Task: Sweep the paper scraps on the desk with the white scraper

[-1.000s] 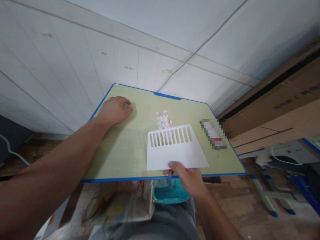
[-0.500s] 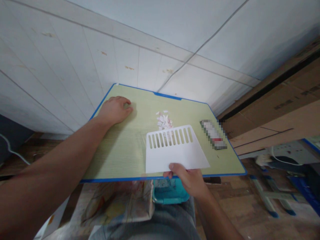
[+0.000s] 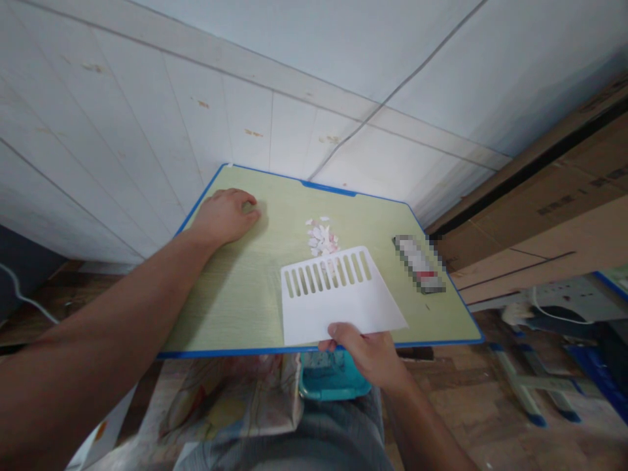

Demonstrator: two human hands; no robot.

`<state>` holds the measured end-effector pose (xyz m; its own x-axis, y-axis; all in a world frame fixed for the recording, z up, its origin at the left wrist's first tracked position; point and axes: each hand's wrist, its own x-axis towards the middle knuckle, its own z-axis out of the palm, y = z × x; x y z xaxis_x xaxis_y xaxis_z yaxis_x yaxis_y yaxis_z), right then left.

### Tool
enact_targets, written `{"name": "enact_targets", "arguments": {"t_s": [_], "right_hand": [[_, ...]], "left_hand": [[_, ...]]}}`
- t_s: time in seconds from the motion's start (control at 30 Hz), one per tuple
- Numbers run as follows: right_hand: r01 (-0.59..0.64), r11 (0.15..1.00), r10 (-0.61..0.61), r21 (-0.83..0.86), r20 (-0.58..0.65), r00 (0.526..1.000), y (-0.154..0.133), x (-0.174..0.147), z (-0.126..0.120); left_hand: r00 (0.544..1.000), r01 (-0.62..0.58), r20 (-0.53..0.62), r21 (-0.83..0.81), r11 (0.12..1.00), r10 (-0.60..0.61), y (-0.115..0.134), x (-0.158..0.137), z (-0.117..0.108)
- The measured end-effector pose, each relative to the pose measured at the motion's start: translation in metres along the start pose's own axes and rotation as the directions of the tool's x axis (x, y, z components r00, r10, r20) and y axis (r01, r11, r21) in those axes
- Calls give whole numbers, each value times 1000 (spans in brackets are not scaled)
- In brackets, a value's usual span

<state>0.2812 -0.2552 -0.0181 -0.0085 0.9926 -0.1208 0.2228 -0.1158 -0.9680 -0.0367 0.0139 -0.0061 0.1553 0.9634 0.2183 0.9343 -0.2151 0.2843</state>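
Note:
My right hand (image 3: 366, 350) grips the lower edge of a flat white slotted panel (image 3: 338, 314), thumb on top, at the table's front edge. A row of long slots runs along the panel's far end. Beyond that end lies a small pile of torn white and pinkish scraps (image 3: 321, 239); some show through the slots. My left hand (image 3: 226, 212) rests on the left side of the tabletop, fingers loosely bent, thumb apart, holding nothing. The pale green table (image 3: 245, 301) has a blue rim.
A pixelated flat item (image 3: 419, 265) lies at the table's right. Below the front edge, a teal plastic bin (image 3: 336, 386) sits near my lap beside a patterned cloth (image 3: 235, 399). Cardboard boxes (image 3: 534, 196) stand at the right, and a cable (image 3: 392, 95) runs down the wall.
The slotted panel has shifted slightly left and toward me, tilting a little, with my right hand moving along. My left hand and the scraps look unchanged.

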Motion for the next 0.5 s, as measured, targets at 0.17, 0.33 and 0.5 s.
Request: {"name": "enact_targets", "arguments": {"t_s": [0.17,0.33,0.5], "right_hand": [[1,996,4,87,-56,998,-7,1,1],[91,968,-54,233,-159,986,-2,5,-1],[153,971,-83,186,-339,937,-1,24,-27]], "left_hand": [[1000,-8,-4,9,1000,8,0,0,0],[1000,-22,8,18,1000,22,2,-3,-2],[1000,-11,-4,14,1000,11,6,-6,-4]]}}
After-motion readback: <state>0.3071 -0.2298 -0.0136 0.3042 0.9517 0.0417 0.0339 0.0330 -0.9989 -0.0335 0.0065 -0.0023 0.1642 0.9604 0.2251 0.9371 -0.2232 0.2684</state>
